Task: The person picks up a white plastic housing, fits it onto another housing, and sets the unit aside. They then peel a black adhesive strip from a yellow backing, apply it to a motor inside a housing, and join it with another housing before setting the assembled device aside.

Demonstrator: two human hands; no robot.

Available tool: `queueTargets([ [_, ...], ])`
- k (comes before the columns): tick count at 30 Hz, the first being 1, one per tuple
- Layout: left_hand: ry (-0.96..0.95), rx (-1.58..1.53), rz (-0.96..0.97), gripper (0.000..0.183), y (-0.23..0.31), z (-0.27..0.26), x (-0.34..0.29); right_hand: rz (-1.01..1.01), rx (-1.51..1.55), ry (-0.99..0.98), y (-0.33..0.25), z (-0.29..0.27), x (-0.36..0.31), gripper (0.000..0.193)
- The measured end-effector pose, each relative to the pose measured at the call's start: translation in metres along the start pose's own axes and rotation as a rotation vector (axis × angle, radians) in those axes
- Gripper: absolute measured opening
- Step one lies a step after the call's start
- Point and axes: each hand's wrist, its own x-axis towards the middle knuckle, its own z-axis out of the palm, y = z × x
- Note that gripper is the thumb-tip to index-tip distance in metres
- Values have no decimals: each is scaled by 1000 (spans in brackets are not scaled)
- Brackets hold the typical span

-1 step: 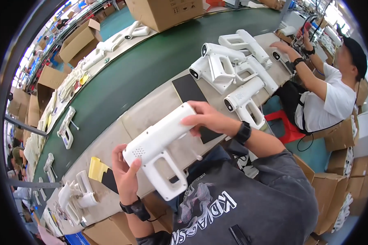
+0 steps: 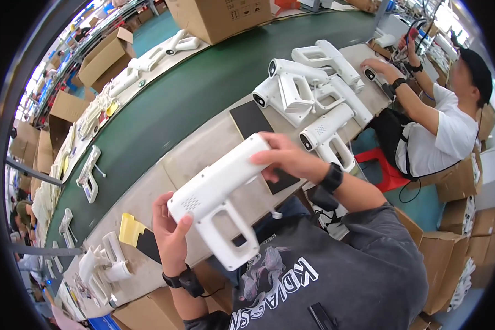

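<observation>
My left hand [image 2: 171,228] grips the near left end of a white gun-shaped plastic housing [image 2: 217,179], its thumb beside a patch of small vent holes. At the other end my right hand [image 2: 289,157] is closed around the upper edge, its thumb on top. The housing has a long barrel-like body with screw holes along its side and a loop-shaped handle [image 2: 228,236] pointing toward my body. A small white piece [image 2: 276,215] shows beyond the handle, by my lap. The housing's underside is hidden.
Several similar white housings [image 2: 308,82] are piled ahead on the right. A black mat [image 2: 253,121] lies on the worktable [image 2: 173,159]; a green conveyor belt [image 2: 176,104] runs behind. White parts [image 2: 102,269] and a yellow piece [image 2: 131,228] sit left. A co-worker [image 2: 445,121] sits right.
The white housing has shifted slightly to the right in both hands, which have moved along with it. The grip looks the same.
</observation>
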Motion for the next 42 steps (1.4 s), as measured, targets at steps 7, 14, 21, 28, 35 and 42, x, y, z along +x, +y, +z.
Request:
queueTargets([
  [7, -418, 158, -119, 46, 5, 6, -5, -355, 177, 606, -69, -126, -58, 36],
  [14, -353, 57, -260, 29, -20, 12, -7, -437, 442, 985, -74, -266, -62, 42],
  [21, -299, 58, -279, 27, -27, 13, -11, -321, 345, 924, -39, -278, -21, 50],
  [28, -270, 75, -334, 27, -32, 8, -16, -112, -390, 1058, -4, -308, -15, 68],
  [35, -228, 82, -349, 26, -32, 16, -16, -148, -626, 1022, 6, -304, -21, 78],
  [42, -243, 67, -355, 26, -34, 13, -14, -174, -849, 1099, 8, -299, -32, 74],
])
